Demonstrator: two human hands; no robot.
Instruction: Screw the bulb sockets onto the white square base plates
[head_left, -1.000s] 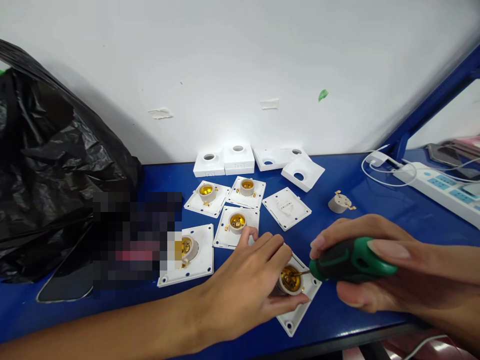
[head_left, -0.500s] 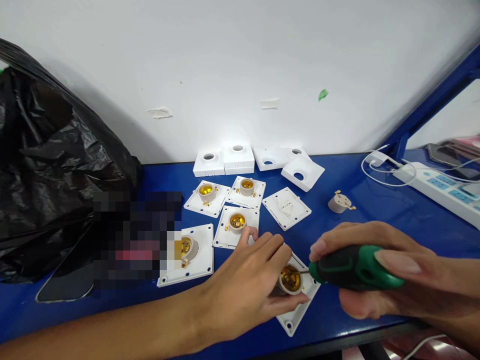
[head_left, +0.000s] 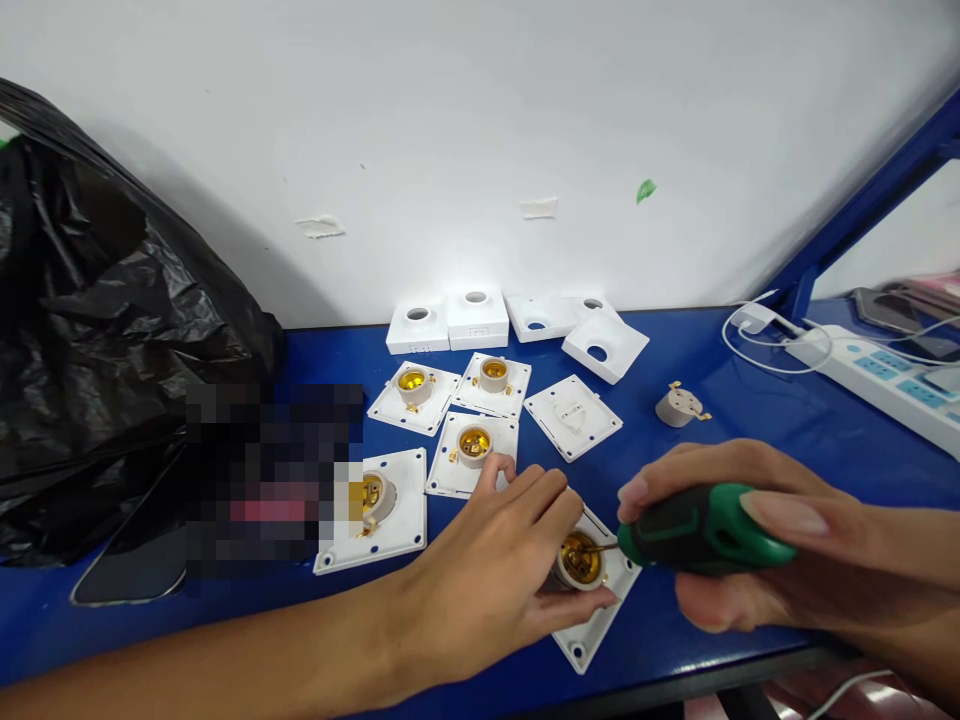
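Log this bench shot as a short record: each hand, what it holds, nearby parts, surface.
Left hand: pinches lamp socket on white plate
Right hand: grips screwdriver, tip inside that socket
Nearby: four socket plates, bare plate, loose socket, white covers by wall
Surface: blue table
Far left: black bag
Far right: power strip

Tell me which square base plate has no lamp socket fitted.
The bare plate right of the cluster, nearest the loose socket; the others all carry brass-lined sockets.

Assembly workshop: blue workbench (head_left: 750, 420) strewn with lamp sockets (head_left: 475, 442).
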